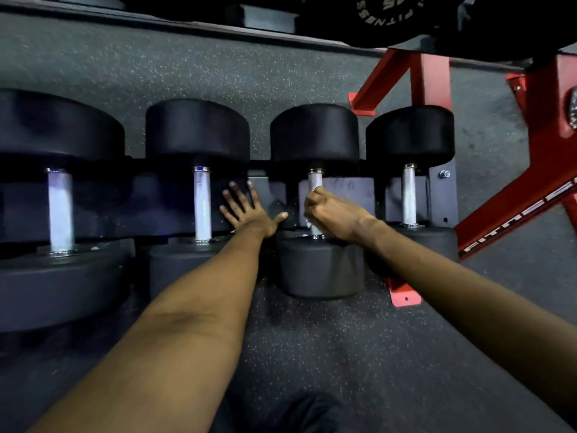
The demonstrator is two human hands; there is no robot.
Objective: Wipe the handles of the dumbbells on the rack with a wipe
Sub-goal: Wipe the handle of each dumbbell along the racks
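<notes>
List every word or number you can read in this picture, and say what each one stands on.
"15", upside down, on the black weight plate.
"FITNESS", upside down, on the same plate.
"FITNES", cut off by the picture's edge, on the red frame.
Faint marks on the rack panel: too blurred to read.

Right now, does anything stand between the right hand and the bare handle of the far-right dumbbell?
Nothing visible does. The right hand grips the third handle with the wipe; the far-right handle stands clear beside it.
</notes>
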